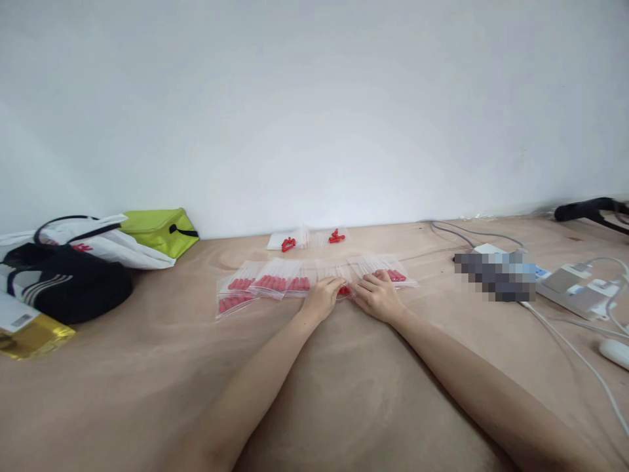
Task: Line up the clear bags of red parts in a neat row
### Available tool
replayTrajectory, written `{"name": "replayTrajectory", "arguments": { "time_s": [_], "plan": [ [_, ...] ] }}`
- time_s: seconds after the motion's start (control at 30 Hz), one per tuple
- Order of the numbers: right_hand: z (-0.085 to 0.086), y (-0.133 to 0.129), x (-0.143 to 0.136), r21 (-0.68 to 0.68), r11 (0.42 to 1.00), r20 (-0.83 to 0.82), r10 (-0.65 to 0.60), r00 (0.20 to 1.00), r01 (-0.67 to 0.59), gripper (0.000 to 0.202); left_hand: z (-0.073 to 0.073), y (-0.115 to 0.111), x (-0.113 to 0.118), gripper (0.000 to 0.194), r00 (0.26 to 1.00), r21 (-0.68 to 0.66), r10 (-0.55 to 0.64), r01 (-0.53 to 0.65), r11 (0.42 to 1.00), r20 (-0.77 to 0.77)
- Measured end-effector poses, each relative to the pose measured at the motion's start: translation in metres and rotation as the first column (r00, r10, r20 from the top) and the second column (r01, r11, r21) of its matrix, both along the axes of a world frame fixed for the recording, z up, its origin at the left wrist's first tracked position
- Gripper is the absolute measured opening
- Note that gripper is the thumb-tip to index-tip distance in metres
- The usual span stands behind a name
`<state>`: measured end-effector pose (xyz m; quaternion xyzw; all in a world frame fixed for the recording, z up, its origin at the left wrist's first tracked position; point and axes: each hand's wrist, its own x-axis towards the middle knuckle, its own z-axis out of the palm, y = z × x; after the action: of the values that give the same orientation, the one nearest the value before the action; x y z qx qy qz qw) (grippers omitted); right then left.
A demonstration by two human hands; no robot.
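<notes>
My left hand [322,296] and my right hand [378,296] meet at a clear plastic zip bag [335,271] with small red pieces [343,289] in it. The fingers of both hands are bent and closed at the bag's near edge. To the left lie several flat zip bags [269,282], partly overlapping, each with a row of red pieces inside. Another filled zip bag [397,275] sits just beyond my right hand, which partly covers it. Farther back are two small loose heaps, a left red heap [288,244] and a right red heap [337,236], on plastic bags.
At the left stand a black cap [73,282], a white bag [147,254], a lime-green bag [160,229] and a yellow pack [42,337]. A power strip [574,295] with cables and a blurred-out dark object [494,278] lie right. A wall [314,118] borders the table's back.
</notes>
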<state>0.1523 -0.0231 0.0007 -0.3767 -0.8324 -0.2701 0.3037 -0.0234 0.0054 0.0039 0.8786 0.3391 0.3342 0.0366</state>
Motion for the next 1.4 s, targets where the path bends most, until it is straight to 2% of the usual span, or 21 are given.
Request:
{"name": "replayTrajectory", "arguments": {
  "time_s": [0.1,0.23,0.33,0.43,0.6,0.8,0.97,1.23,1.4],
  "plan": [
    [-0.001,0.003,0.004,0.016,1.0,0.059,0.0,0.998,-0.001,0.017,-0.003,-0.002,-0.003,0.023,1.0,-0.033,-0.013,0.013,0.999,-0.005],
    [0.0,0.003,0.005,-0.015,1.0,0.165,0.013,0.986,-0.011,0.021,0.001,-0.007,-0.028,0.029,0.99,-0.039,-0.098,0.094,0.995,-0.101],
    [-0.001,0.004,0.006,-0.016,0.999,0.174,0.03,0.984,-0.028,0.023,0.006,-0.008,-0.047,0.032,0.974,-0.045,-0.115,0.109,0.993,-0.196],
    [-0.003,0.003,0.007,-0.005,0.999,0.16,0.035,0.986,-0.034,0.026,0.007,-0.007,-0.055,0.029,0.968,-0.024,-0.101,0.098,0.995,-0.231],
    [-0.004,0.003,0.009,0.036,0.999,0.13,0.018,0.991,-0.023,0.025,0.005,-0.01,-0.047,0.026,0.985,0.082,-0.055,0.069,0.994,-0.161],
    [-0.003,0.003,0.006,0.026,0.999,0.134,0.016,0.991,-0.019,0.024,-0.001,-0.01,-0.02,0.018,0.993,0.19,-0.077,0.093,0.977,-0.09],
    [0.0,0.002,0.002,0.012,1.0,0.085,0.011,0.996,-0.012,0.022,-0.005,-0.004,-0.004,0.019,0.992,0.268,-0.057,0.086,0.96,-0.116],
    [0.001,0.002,-0.002,0.057,0.998,0.079,0.017,0.997,-0.022,0.019,0.0,-0.003,-0.004,0.024,0.981,0.399,-0.015,0.094,0.912,-0.195],
    [-0.002,0.002,-0.003,0.074,0.997,0.077,0.023,0.997,-0.029,0.02,0.001,-0.002,-0.006,0.027,0.973,0.397,-0.053,0.141,0.907,-0.223]
  ]
}}
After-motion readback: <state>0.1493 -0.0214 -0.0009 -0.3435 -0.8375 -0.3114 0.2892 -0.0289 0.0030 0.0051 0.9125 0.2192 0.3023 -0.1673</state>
